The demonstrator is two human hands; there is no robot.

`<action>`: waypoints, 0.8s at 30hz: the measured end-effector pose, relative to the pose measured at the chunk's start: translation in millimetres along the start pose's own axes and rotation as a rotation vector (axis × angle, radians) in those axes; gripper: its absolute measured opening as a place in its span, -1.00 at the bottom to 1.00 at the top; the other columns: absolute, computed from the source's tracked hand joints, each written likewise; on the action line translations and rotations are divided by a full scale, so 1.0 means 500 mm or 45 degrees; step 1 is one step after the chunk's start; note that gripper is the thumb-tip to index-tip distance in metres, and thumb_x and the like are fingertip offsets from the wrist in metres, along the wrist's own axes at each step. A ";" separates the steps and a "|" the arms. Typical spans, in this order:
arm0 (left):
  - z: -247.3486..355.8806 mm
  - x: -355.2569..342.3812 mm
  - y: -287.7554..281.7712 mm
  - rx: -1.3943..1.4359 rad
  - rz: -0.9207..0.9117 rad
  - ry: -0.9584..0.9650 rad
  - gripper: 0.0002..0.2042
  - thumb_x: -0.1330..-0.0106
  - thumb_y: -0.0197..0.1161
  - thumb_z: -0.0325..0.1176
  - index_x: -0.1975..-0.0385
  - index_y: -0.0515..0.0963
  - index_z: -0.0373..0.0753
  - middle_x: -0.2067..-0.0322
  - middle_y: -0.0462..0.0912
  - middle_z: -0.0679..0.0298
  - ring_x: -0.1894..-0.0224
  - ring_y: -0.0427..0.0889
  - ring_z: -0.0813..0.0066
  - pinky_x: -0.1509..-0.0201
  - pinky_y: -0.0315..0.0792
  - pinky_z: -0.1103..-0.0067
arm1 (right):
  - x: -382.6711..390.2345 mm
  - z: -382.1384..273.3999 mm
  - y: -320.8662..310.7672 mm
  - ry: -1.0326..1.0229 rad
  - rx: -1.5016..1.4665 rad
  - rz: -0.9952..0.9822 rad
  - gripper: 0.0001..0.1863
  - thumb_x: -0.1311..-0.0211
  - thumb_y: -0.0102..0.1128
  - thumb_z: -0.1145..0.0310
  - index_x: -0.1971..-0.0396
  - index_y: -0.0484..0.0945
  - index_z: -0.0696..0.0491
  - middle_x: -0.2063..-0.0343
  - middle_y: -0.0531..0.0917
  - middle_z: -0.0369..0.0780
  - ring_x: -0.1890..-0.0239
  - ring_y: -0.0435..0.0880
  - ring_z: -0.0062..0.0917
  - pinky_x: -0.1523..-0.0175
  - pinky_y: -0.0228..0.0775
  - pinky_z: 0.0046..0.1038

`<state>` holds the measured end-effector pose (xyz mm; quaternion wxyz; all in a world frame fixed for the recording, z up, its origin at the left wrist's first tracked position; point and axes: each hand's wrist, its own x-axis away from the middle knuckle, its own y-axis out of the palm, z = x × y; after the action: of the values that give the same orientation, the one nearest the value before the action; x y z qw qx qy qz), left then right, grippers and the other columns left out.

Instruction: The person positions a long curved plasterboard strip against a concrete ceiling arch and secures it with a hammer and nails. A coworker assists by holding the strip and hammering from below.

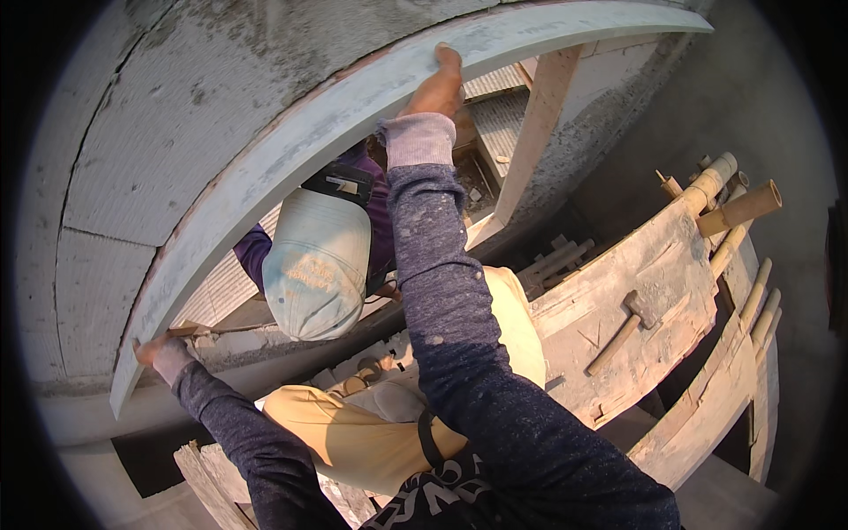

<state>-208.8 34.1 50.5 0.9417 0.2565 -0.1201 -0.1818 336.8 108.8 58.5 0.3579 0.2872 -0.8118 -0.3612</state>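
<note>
My left hand (152, 350) clamps the long plank's (353, 106) low end, my right hand (439, 84) grips its upper edge; it seems stiff, heavy, dusty, best held near both ends.

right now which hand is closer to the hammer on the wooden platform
Right. The right hand grips the long plank up high, above and left of the hammer. The left hand holds the plank's lower end, far across to the left.

Dusty dark-blue long sleeves with pale ribbed cuffs, tan trousers, white lettering across the dark shirt front.
</note>
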 end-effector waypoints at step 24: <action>0.006 0.047 0.009 0.045 -0.047 -0.008 -0.38 -0.21 -0.06 -0.09 -0.23 0.16 -0.33 -0.25 0.18 0.05 -0.27 0.15 0.02 -0.33 -0.01 0.14 | -0.025 0.009 -0.001 -0.009 -0.107 -0.050 -0.34 -0.05 0.03 0.07 -0.05 0.23 0.26 0.10 0.42 -0.02 0.10 0.48 -0.25 0.00 0.34 -0.24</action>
<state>-187.4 26.9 58.2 0.9331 0.2746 -0.1216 -0.1977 340.5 119.2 51.3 0.3595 0.2866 -0.7914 -0.4029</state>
